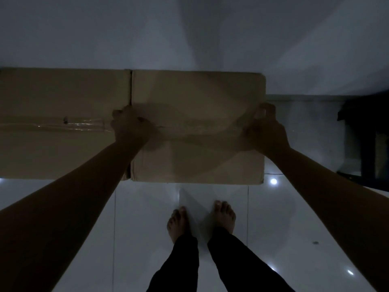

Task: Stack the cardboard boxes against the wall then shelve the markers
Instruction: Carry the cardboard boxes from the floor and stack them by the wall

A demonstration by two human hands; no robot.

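Two brown cardboard boxes stand side by side against the white wall, seen from above in dim light. The right box (pixel 195 98) has my hands on both ends. My left hand (pixel 130 125) curls over its left edge, at the seam between the boxes. My right hand (pixel 265 127) grips the right edge, fingers wrapped round the corner. The left box (pixel 61 148) carries a strip of clear tape along its top and runs out of view at the left. No markers are in view.
The white wall (pixel 189 34) runs behind the boxes. My bare feet (pixel 202 220) stand on glossy white floor tiles (pixel 273 218) just in front of the right box. A dark piece of furniture (pixel 366 140) stands at the right edge.
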